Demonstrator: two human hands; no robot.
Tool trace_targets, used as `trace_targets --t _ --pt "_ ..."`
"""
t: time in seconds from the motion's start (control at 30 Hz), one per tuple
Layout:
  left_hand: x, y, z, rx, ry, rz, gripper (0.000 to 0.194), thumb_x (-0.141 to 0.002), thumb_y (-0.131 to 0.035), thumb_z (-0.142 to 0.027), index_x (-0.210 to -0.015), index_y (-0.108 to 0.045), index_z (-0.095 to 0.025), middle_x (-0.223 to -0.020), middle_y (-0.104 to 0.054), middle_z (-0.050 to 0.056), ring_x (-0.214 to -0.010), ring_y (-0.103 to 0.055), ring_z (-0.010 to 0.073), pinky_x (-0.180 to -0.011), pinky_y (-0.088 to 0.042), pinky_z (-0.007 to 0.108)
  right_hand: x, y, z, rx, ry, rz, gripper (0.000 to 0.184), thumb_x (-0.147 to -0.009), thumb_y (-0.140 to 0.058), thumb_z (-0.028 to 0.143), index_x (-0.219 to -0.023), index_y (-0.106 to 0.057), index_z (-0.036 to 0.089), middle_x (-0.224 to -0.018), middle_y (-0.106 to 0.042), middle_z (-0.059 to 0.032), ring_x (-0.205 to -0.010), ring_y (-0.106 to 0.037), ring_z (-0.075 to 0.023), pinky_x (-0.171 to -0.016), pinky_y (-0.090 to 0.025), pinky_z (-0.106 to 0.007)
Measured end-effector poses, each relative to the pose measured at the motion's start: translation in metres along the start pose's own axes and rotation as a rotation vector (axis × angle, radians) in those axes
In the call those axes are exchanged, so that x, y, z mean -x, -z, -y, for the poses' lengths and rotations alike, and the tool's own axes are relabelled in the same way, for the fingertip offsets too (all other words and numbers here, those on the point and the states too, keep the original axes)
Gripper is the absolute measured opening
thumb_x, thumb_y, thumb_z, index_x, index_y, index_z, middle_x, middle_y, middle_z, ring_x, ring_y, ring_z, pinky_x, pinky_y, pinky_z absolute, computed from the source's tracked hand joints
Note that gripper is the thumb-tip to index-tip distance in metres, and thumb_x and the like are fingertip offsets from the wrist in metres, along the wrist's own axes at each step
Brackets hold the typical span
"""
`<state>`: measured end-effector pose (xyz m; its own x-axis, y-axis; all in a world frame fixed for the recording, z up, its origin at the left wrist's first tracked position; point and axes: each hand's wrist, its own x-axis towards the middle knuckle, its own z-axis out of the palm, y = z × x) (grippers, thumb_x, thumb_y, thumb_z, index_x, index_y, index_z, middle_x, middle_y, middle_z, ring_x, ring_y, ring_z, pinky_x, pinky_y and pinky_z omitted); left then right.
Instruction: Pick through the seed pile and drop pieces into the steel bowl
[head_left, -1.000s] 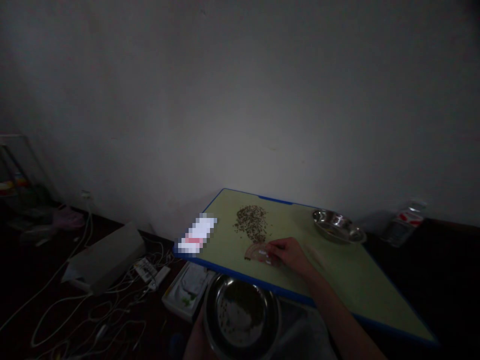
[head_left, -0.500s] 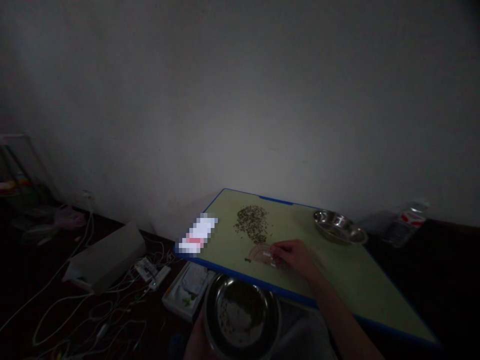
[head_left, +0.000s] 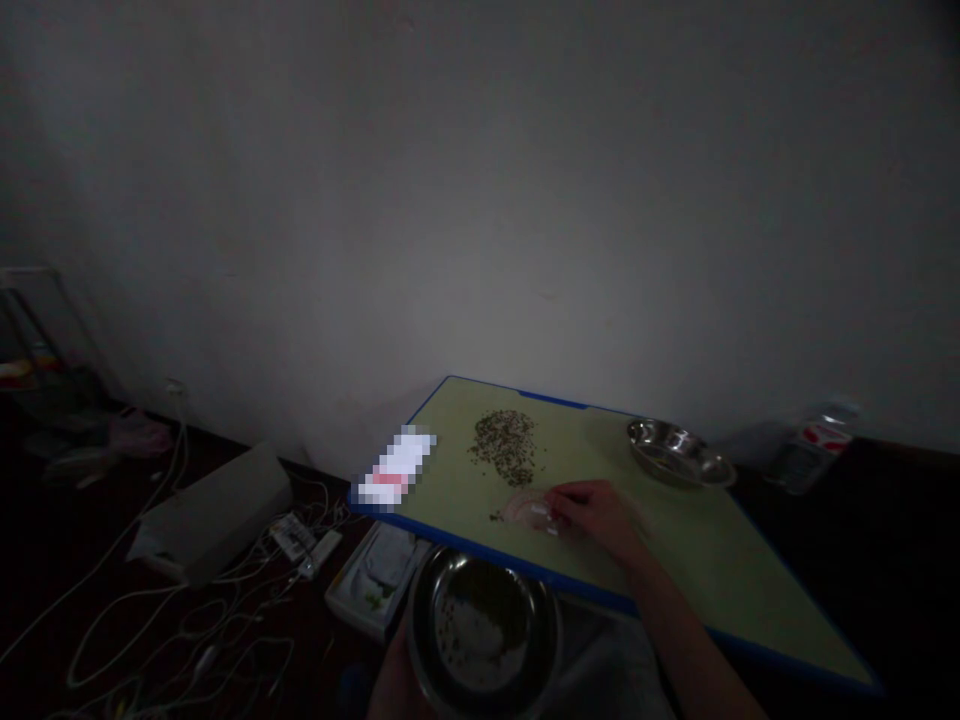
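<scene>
My right hand [head_left: 594, 512] pinches a clear plastic protractor [head_left: 525, 508] against the pale green top of a small blue-edged table [head_left: 645, 545]. Just beyond the protractor lies a spread of small dark seeds or grains [head_left: 506, 442]. A few more grains sit by its left edge. Below the table's near edge, my left hand [head_left: 396, 672] holds a round stainless steel bowl [head_left: 551, 640] from its left side. Dark grains cover part of the bowl's bottom, and the left fingers are mostly hidden behind it.
At the table's right rear stands another steel bowl [head_left: 679, 455] with a little in it. A bright, pixelated rectangle [head_left: 397, 468] lies on the left corner. Beyond are a plastic bottle [head_left: 814, 450], a white box [head_left: 214, 515], an open carton [head_left: 367, 610] and tangled cables [head_left: 202, 630].
My right hand and the protractor have shifted slightly to the right. Some grains now lie spread at the protractor's left edge. The bowl in my left hand stays put.
</scene>
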<state>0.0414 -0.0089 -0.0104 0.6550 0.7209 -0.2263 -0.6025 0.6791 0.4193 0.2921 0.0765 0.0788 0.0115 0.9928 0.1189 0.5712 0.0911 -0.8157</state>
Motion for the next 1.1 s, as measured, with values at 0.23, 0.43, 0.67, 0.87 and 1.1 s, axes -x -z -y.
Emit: trace_targets --t 0.23,0.43,0.67,0.87,1.1 --pt "-0.006 0.012 0.001 -0.011 0.006 0.054 0.078 -0.065 -0.046 -0.075 -0.118 -0.058 -0.019 -0.113 -0.071 0.012 -0.137 -0.031 0.0326 -0.113 -0.017 0.049 -0.001 0.001 0.003 0.021 0.022 -0.009 0.035 -0.071 -0.053 0.044 -0.060 -0.069 0.015 -0.056 -0.064 -0.0037 -0.053 -0.055 -0.0154 -0.052 -0.039 -0.025" --pt "-0.004 0.008 0.003 -0.025 0.003 0.075 0.083 -0.064 -0.039 -0.080 -0.119 -0.058 -0.021 -0.117 -0.068 0.012 -0.138 -0.028 0.0322 -0.113 -0.017 0.050 -0.001 -0.003 0.000 0.025 0.029 0.014 0.035 -0.072 -0.052 0.043 -0.058 -0.068 0.015 -0.051 -0.061 -0.0024 -0.050 -0.052 -0.0140 -0.048 -0.036 -0.024" --pt "-0.003 0.011 0.003 -0.082 0.013 0.053 0.090 -0.066 -0.037 -0.078 -0.133 -0.044 -0.018 -0.122 -0.065 0.014 -0.138 -0.029 0.0336 -0.112 -0.020 0.051 -0.001 -0.002 0.001 -0.014 0.001 0.028 0.034 -0.069 -0.054 0.044 -0.060 -0.069 0.015 -0.052 -0.061 -0.0031 -0.048 -0.050 -0.0140 -0.048 -0.036 -0.025" --pt "-0.005 0.013 0.000 -0.094 0.038 0.092 0.091 -0.063 -0.041 -0.078 -0.134 -0.043 -0.020 -0.121 -0.066 0.014 -0.138 -0.029 0.0349 -0.112 -0.022 0.051 -0.001 -0.002 0.000 0.000 0.005 0.016 0.035 -0.070 -0.053 0.045 -0.061 -0.070 0.015 -0.052 -0.060 -0.0024 -0.047 -0.049 -0.0131 -0.046 -0.034 -0.024" --pt "-0.004 0.007 0.003 -0.028 -0.019 0.036 0.086 -0.067 -0.041 -0.075 -0.131 -0.046 -0.018 -0.120 -0.067 0.014 -0.137 -0.031 0.0329 -0.112 -0.021 0.051 0.000 -0.006 -0.002 -0.004 0.041 0.071 0.034 -0.073 -0.052 0.043 -0.062 -0.070 0.016 -0.052 -0.061 -0.0021 -0.048 -0.051 -0.0130 -0.046 -0.035 -0.023"
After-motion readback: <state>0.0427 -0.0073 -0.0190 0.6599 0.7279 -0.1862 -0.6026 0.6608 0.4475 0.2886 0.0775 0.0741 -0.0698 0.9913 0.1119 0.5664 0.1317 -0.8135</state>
